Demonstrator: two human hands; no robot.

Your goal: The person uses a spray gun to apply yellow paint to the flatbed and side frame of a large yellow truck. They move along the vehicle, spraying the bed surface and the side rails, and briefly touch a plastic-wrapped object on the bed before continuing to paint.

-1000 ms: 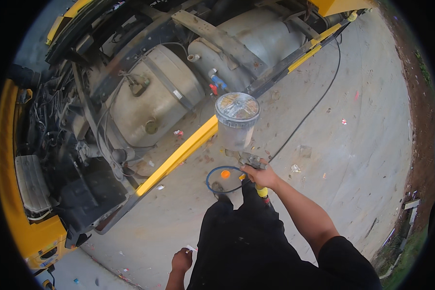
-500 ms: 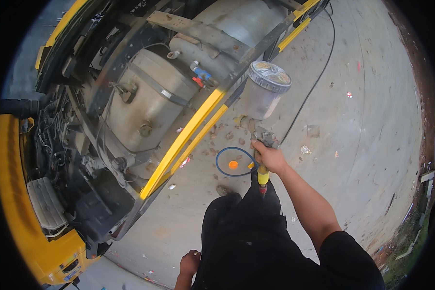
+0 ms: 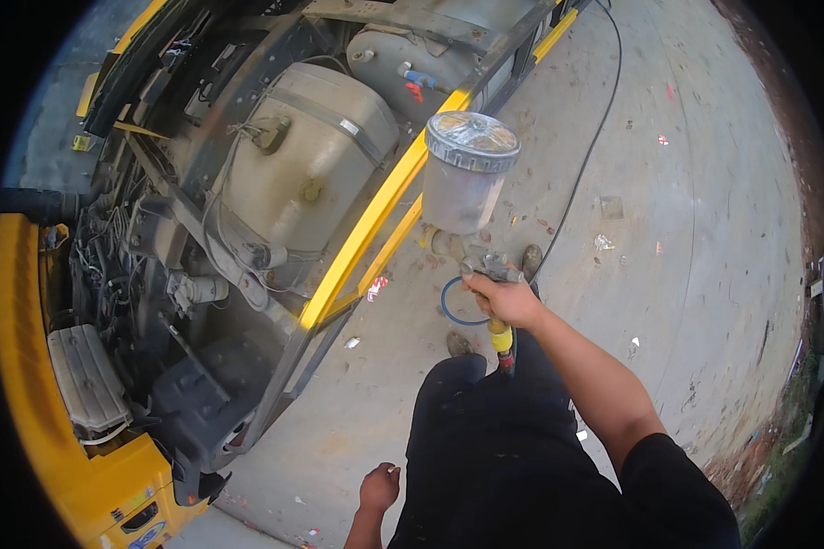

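Observation:
My right hand (image 3: 513,302) is closed round the handle of a spray gun (image 3: 496,267), held out in front of me. A translucent grey cup (image 3: 465,194) with a ridged, paint-smeared lid stands on top of it. Below the handle are a yellow sleeve (image 3: 501,337) and a red fitting. The gun's nozzle end points left toward the yellow rail (image 3: 366,229) of a truck frame; the cup overlaps that rail in the view. Low beside my leg hangs my left hand (image 3: 379,489), its fingers curled in, with nothing visible in them.
On the left is the truck's open chassis, with a dusty metal tank (image 3: 307,169), cables and a yellow cab panel (image 3: 37,366). A dark hose (image 3: 593,137) runs over the concrete floor (image 3: 668,302). A blue loop (image 3: 449,306) and scattered litter lie near my feet.
My right hand and the spray gun have shifted left, bringing the cup over the yellow rail in view. My feet have moved. The orange disc on the floor is now out of sight.

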